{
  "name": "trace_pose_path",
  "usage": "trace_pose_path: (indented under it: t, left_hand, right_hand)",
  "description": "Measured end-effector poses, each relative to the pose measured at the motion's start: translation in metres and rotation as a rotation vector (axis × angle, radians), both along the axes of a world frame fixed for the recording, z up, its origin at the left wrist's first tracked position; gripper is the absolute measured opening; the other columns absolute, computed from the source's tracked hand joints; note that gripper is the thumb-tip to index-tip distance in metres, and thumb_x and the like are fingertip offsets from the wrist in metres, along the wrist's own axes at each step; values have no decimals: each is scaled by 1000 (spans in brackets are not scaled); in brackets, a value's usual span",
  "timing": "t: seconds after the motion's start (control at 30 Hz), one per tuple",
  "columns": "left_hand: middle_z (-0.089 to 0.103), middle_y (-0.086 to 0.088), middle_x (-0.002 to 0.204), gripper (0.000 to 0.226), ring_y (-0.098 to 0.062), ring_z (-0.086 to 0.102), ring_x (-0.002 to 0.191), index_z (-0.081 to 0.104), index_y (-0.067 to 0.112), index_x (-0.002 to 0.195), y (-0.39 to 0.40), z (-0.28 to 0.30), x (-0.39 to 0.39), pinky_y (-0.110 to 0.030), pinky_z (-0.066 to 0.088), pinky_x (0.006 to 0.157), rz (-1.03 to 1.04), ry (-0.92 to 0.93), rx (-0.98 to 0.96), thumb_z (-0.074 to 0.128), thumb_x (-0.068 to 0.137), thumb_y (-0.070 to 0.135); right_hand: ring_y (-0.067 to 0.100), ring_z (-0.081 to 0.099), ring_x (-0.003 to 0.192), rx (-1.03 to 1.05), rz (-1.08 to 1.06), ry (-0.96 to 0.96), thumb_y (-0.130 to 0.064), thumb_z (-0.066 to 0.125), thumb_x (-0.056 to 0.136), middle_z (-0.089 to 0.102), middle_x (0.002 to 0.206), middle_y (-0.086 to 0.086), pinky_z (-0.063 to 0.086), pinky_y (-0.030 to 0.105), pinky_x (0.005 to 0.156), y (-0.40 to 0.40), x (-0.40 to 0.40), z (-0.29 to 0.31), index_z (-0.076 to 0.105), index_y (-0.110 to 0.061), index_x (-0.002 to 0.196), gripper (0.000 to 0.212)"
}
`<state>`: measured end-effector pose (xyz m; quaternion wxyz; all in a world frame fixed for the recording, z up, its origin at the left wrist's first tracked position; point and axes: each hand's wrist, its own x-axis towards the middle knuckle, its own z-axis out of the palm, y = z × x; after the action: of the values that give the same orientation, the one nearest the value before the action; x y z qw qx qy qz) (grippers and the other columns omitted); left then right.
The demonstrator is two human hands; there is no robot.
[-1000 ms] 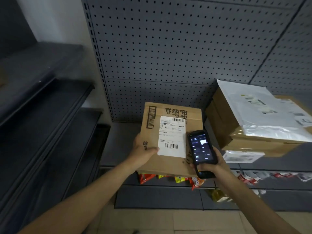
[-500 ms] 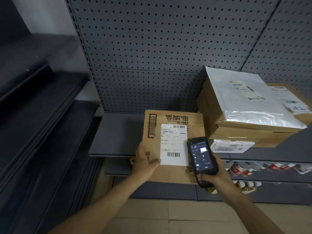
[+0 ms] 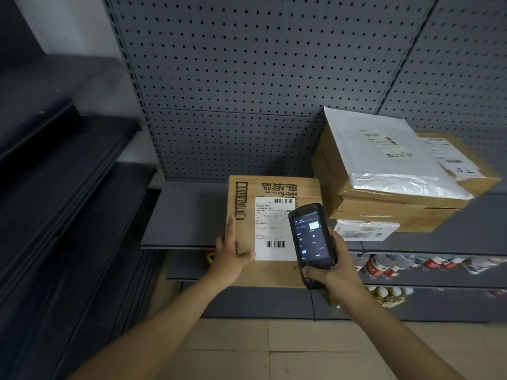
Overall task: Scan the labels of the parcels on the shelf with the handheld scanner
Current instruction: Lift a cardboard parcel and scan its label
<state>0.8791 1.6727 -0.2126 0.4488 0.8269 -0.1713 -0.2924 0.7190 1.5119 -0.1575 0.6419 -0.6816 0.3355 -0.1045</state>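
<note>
A brown cardboard parcel (image 3: 274,187) with a white shipping label (image 3: 270,229) juts out over the front edge of the grey shelf (image 3: 186,215). My left hand (image 3: 230,256) grips the parcel's left front edge, thumb on top. My right hand (image 3: 333,264) is shut on the black handheld scanner (image 3: 311,239), whose lit screen faces me; it hovers over the right edge of the label. To the right, a white plastic mailer (image 3: 389,157) lies on a stack of cardboard boxes (image 3: 384,209), each with a label.
A grey pegboard wall (image 3: 260,78) backs the shelf. Dark shelves (image 3: 68,174) run along the left. Below, a lower shelf holds cans and bottles (image 3: 389,264). A small white box (image 3: 365,230) sits under the stack. Tan floor tiles (image 3: 260,349) lie beneath.
The parcel sits lower and further out over the shelf's front edge than a second ago. The scanner has shifted left over the label's right edge. My view has tilted.
</note>
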Motion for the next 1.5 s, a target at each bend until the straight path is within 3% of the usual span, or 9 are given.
trace_pose_path:
  t: [0.17, 0.27, 0.43, 0.67, 0.77, 0.9, 1.17, 1.5]
  left_hand:
    - [13, -7, 150, 104, -29, 32, 135, -27, 54, 137, 6, -4, -6, -48, 32, 114, -25, -25, 0, 63, 92, 28]
    - [13, -7, 149, 100, -27, 34, 132, -29, 56, 131, 9, -7, -8, -44, 35, 111, -39, -37, -5, 60, 94, 29]
    - [14, -6, 149, 99, -27, 36, 130, -30, 56, 134, 12, -10, -9, -44, 36, 108, -39, -31, -16, 56, 96, 26]
    - [10, -11, 153, 96, -32, 32, 135, -23, 45, 146, 13, -11, -12, -43, 34, 107, -30, -9, -6, 56, 97, 22]
    - [10, -13, 154, 95, -31, 31, 136, -21, 45, 147, 13, -10, -13, -42, 31, 109, -29, -6, -4, 56, 97, 22]
    - [8, -13, 155, 93, -32, 33, 134, -23, 43, 147, 14, -13, -14, -41, 34, 106, -33, -25, 9, 54, 98, 24]
    - [9, -14, 154, 94, -33, 36, 131, -25, 41, 147, 14, -17, -13, -39, 37, 100, -46, -54, 15, 53, 98, 26]
    - [10, -12, 153, 96, -31, 33, 132, -26, 43, 146, 14, -16, -13, -41, 37, 103, -34, -28, -4, 55, 97, 25]
  right_hand:
    - [38, 66, 107, 365, -40, -20, 3, 77, 58, 73, 110, 14, 52, 52, 94, 26, -13, 31, 56, -16, 126, 74]
    - [39, 69, 97, 584, 10, -19, 10, 68, 67, 73, 98, 19, 53, 48, 91, 41, -21, 49, 61, -3, 115, 51]
    - [37, 68, 90, 782, 27, 7, 12, 67, 67, 66, 99, 25, 62, 36, 73, 63, -24, 66, 59, 12, 114, 47]
    - [35, 65, 89, 805, -40, 8, 16, 54, 79, 68, 90, 22, 62, 39, 74, 78, -25, 83, 62, 7, 100, 24]
    - [35, 63, 91, 820, -60, 12, 15, 51, 82, 65, 95, 24, 63, 36, 64, 82, -27, 86, 60, 6, 105, 26]
    - [33, 66, 85, 840, -83, 2, 15, 49, 82, 68, 89, 23, 61, 38, 70, 85, -27, 84, 60, 6, 105, 27]
    - [37, 67, 86, 863, -92, 22, 14, 55, 79, 64, 102, 27, 63, 37, 69, 91, -27, 78, 58, 9, 108, 30]
    - [37, 65, 89, 876, -122, 24, 15, 55, 78, 61, 105, 27, 62, 39, 71, 90, -25, 74, 58, 8, 106, 29]
